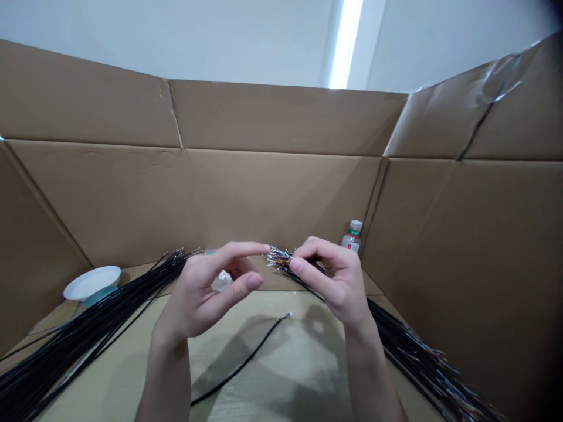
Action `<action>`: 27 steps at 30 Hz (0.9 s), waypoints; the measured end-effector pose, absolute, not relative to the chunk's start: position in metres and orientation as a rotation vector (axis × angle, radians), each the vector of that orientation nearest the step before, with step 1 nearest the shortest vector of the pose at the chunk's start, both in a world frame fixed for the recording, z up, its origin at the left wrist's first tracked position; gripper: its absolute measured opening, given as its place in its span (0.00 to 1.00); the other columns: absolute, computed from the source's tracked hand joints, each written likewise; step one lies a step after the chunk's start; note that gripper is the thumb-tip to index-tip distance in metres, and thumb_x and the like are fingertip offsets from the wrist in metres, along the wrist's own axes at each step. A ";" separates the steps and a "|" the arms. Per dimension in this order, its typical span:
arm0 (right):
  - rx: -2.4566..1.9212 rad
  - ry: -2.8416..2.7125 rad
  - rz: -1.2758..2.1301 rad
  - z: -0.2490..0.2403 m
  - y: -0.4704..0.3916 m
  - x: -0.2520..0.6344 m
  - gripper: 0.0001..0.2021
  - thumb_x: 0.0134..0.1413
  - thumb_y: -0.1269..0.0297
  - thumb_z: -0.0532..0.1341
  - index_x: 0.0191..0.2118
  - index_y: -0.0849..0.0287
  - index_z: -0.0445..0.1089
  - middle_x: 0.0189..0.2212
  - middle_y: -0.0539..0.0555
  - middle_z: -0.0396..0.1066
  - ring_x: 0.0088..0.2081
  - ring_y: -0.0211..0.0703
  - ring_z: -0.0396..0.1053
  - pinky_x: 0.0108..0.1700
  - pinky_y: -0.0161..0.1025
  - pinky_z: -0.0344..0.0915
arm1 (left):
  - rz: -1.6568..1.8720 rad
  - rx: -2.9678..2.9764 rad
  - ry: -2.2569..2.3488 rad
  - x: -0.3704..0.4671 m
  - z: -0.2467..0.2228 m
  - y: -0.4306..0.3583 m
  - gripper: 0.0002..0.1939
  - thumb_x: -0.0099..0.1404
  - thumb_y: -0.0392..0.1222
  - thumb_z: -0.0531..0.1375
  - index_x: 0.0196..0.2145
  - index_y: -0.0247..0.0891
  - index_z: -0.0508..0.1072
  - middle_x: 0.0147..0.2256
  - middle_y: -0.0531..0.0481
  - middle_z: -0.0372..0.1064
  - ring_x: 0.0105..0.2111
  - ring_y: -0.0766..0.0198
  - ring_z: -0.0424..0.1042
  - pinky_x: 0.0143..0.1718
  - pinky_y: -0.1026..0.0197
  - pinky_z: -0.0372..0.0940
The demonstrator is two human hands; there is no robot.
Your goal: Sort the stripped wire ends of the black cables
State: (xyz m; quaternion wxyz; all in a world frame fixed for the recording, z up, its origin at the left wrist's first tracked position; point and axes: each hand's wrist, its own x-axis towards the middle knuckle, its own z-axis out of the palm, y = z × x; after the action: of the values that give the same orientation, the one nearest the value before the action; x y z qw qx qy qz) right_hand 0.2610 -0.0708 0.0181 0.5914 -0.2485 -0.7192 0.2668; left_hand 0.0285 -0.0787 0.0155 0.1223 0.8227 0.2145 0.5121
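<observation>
1. The right hand [341, 281] had its grip closed on a bundle of thin black cables with multicoloured wire ends [281, 259], pinching it near the tips so the ends fanned toward the left hand.
2. The left hand [206, 290] was part open, forefinger stretched to touch those ends, apparently to pick one out; it held nothing that I could see.
3. The bundle trailed to the near right, under the right wrist.
4. A single black cable with a white tip [246, 360] lay on the pale desk [290, 375] between the arms.
5. A heap of long black cables [83, 337] lay left, a white shallow bowl [92, 282] beyond it.
6. A small clear plastic bottle [352, 235] stood far right against the brown cardboard screen [281, 187].
</observation>
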 end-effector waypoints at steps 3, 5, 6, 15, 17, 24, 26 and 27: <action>-0.579 -1.674 0.614 0.019 -0.070 0.261 0.10 0.61 0.61 0.69 0.29 0.58 0.76 0.24 0.47 0.69 0.26 0.34 0.62 0.27 0.35 0.57 | 1.495 2.405 0.619 0.029 0.017 -0.080 0.16 0.76 0.42 0.63 0.59 0.45 0.75 0.29 0.55 0.77 0.28 0.70 0.75 0.33 0.68 0.69; -0.579 -1.677 0.611 0.019 -0.071 0.260 0.10 0.61 0.62 0.69 0.29 0.58 0.76 0.24 0.47 0.69 0.26 0.34 0.62 0.27 0.35 0.57 | 1.495 2.405 0.617 0.030 0.017 -0.082 0.16 0.76 0.42 0.63 0.59 0.44 0.75 0.29 0.56 0.76 0.28 0.70 0.75 0.33 0.68 0.69; -0.579 -1.679 0.610 0.019 -0.071 0.260 0.10 0.61 0.62 0.69 0.29 0.57 0.76 0.24 0.47 0.69 0.26 0.34 0.62 0.27 0.35 0.57 | 1.497 2.406 0.616 0.030 0.017 -0.082 0.16 0.76 0.42 0.63 0.60 0.44 0.74 0.29 0.56 0.76 0.28 0.70 0.75 0.33 0.68 0.70; -0.584 -1.689 0.590 0.019 -0.070 0.260 0.09 0.62 0.62 0.69 0.30 0.57 0.76 0.25 0.46 0.70 0.26 0.34 0.63 0.28 0.35 0.58 | 1.467 2.418 0.617 0.030 0.017 -0.085 0.21 0.76 0.41 0.63 0.64 0.46 0.72 0.31 0.56 0.76 0.29 0.70 0.76 0.35 0.69 0.71; -0.584 -1.694 0.590 0.019 -0.070 0.260 0.09 0.62 0.63 0.69 0.30 0.57 0.76 0.25 0.46 0.70 0.26 0.34 0.63 0.28 0.35 0.58 | 1.452 2.423 0.626 0.031 0.017 -0.085 0.22 0.76 0.42 0.62 0.65 0.46 0.71 0.31 0.56 0.76 0.30 0.70 0.76 0.36 0.69 0.71; -0.597 -1.712 0.576 0.019 -0.069 0.260 0.09 0.62 0.64 0.69 0.30 0.57 0.76 0.25 0.47 0.71 0.26 0.34 0.63 0.28 0.35 0.58 | 1.423 2.463 0.626 0.034 0.017 -0.082 0.26 0.76 0.43 0.63 0.69 0.48 0.67 0.33 0.56 0.78 0.31 0.71 0.76 0.37 0.70 0.71; -0.598 -1.728 0.558 0.019 -0.070 0.260 0.08 0.61 0.64 0.70 0.30 0.57 0.77 0.26 0.47 0.72 0.27 0.34 0.63 0.29 0.36 0.58 | 1.424 2.472 0.617 0.034 0.018 -0.082 0.26 0.76 0.43 0.63 0.69 0.48 0.67 0.33 0.56 0.78 0.31 0.72 0.76 0.38 0.70 0.71; -0.598 -1.738 0.549 0.020 -0.070 0.260 0.08 0.61 0.65 0.70 0.30 0.57 0.77 0.26 0.47 0.72 0.27 0.34 0.63 0.29 0.36 0.58 | 1.425 2.477 0.611 0.035 0.018 -0.082 0.27 0.76 0.43 0.63 0.69 0.48 0.67 0.33 0.56 0.78 0.31 0.72 0.76 0.38 0.71 0.71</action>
State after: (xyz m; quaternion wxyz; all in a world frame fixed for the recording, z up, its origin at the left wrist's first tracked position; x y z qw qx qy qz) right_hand 0.2604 -0.0703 0.0199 0.5743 -0.2553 -0.7417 0.2344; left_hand 0.0349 -0.0824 0.0184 0.1096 0.8425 0.2078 0.4847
